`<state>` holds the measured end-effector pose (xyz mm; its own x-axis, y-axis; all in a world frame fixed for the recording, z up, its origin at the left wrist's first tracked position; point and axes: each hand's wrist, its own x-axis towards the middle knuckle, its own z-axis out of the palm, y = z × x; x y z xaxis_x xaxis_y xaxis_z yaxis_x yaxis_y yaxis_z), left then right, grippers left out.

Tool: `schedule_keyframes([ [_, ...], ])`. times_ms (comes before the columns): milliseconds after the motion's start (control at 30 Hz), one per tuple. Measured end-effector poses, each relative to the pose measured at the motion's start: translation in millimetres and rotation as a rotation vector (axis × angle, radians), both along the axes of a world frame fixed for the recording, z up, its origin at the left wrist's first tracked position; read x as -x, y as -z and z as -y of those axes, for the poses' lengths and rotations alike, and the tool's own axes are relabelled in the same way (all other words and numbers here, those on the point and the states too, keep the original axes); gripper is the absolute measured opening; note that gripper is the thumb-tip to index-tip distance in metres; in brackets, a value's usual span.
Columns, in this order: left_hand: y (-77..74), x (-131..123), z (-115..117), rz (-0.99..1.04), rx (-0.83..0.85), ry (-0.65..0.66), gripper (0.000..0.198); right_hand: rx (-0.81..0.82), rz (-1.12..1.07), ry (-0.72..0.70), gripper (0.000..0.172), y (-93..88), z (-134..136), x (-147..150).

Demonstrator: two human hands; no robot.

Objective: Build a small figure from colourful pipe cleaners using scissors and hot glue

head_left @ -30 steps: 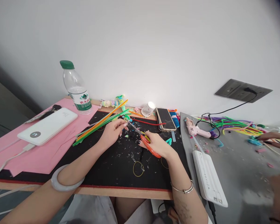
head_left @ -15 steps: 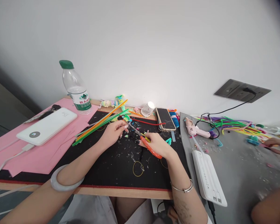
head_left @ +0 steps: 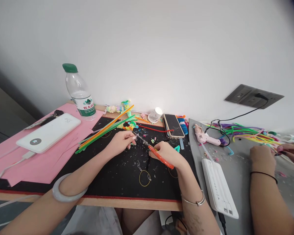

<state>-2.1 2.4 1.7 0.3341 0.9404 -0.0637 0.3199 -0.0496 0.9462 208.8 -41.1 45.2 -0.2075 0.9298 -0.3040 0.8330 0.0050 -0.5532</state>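
Red-handled scissors are gripped in my right hand, their blades pointing up and left toward my left hand. The fingertips of my left hand pinch something too small to make out beside the blade tips. Just beyond those fingers lies a small green, blue and yellow piece. Behind my left hand, green and orange pipe cleaners lie in a bundle. A red pipe cleaner stretches toward a phone. Scraps and a rubber band are on the black mat.
A water bottle and white power bank stand left on pink paper. A paper cup is at the back. Rightward are a glue gun, another power bank and another person's hands.
My left hand has shifted slightly left, and my right hand slightly right and down with the scissors. The other person's forearm has come into view at the right.
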Motion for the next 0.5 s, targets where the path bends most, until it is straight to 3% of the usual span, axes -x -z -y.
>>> schedule_keyframes([
  [267,-1.2,-6.0,4.9,-0.013,0.118,0.052,0.026,0.079,0.025,0.013,0.032,-4.3,5.5,-5.0],
  [500,-1.4,-4.5,4.4,0.051,0.119,0.028,0.028,0.000,-0.002,0.039,0.038,-2.5,1.6,-9.7],
])
